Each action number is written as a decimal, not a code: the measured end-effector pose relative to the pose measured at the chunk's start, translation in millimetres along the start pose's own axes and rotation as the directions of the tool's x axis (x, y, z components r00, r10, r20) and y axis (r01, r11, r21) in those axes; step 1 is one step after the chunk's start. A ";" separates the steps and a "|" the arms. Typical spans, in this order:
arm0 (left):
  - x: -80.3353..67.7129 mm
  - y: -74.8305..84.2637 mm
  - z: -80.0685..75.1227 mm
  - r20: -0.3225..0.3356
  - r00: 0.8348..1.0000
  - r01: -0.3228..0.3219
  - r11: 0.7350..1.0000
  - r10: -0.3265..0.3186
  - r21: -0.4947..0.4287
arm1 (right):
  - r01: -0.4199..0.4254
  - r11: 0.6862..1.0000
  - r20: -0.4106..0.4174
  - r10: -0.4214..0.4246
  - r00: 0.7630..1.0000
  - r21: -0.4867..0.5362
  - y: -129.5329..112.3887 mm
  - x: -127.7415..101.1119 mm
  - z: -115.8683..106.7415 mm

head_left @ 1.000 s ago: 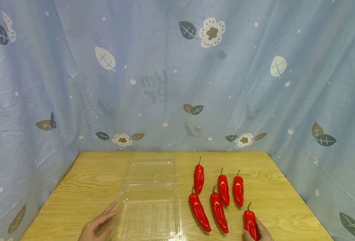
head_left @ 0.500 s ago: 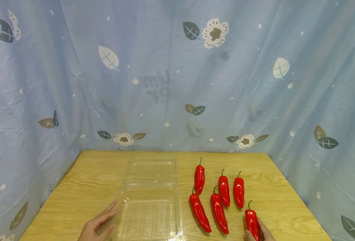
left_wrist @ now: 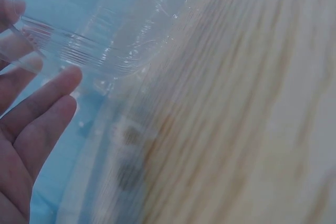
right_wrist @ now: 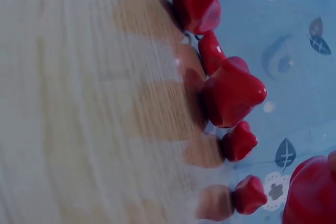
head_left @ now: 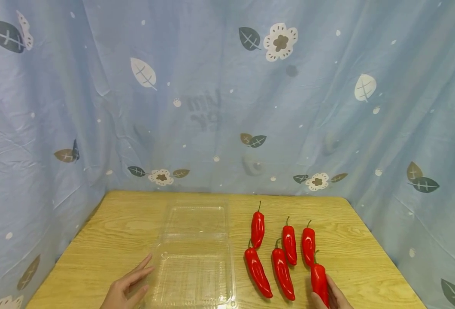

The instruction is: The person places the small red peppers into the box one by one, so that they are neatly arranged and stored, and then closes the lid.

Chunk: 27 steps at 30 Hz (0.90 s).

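Observation:
My right hand (head_left: 337,296) grips a red chili pepper (head_left: 319,279) with a green stem, fingers on its right side and thumb on its left. In the right wrist view the same pepper (right_wrist: 312,192) fills the lower right corner, most of the hand out of frame. My left hand (head_left: 128,286) lies beside a clear plastic clamshell container (head_left: 233,274), which stands with its lid (head_left: 196,218) folded back. Its fingers are extended, fingertips right at the container's left edge. The left wrist view shows the fingers (left_wrist: 47,98) overlapping the clear ribbed wall (left_wrist: 94,51).
Several more red peppers lie between the container and my right hand, among them a far one (head_left: 257,229), a near one (head_left: 258,274) and a right one (head_left: 308,246). A blue patterned curtain (head_left: 227,107) surrounds the wooden table (head_left: 111,231).
My right hand has moved the gripped pepper slightly forward and left, so its stem now overlaps the rightmost lying pepper. The left hand keeps its place, while the head view has shifted slightly.

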State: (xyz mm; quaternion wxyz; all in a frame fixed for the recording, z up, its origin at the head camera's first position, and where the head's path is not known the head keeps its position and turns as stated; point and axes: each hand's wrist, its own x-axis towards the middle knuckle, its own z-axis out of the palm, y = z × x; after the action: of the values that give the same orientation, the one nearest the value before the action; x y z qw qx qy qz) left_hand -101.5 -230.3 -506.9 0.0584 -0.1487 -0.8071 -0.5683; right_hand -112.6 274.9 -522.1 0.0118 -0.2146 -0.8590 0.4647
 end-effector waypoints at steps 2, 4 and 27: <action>-0.2 0.6 0.3 0.006 1.000 -0.012 1.000 0.012 0.003 | 0.024 1.000 0.012 -0.024 1.000 0.012 -7.8 -4.8 -1.2; -1.3 2.1 1.0 0.006 1.000 0.003 1.000 -0.003 -0.009 | -0.016 1.000 0.072 0.015 0.997 0.008 -12.9 -13.3 -3.7; 0.5 4.2 3.9 -0.061 0.997 0.051 0.999 -0.050 0.014 | 0.106 0.980 0.128 -0.129 0.983 0.167 -95.0 -36.0 7.2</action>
State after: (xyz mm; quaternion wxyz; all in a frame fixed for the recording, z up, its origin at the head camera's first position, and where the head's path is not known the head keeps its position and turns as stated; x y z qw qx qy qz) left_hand -100.4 -225.3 -504.4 0.0694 -0.1107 -0.8128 -0.5677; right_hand -115.6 210.3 -443.4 -0.0029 -0.1291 -0.8291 0.5440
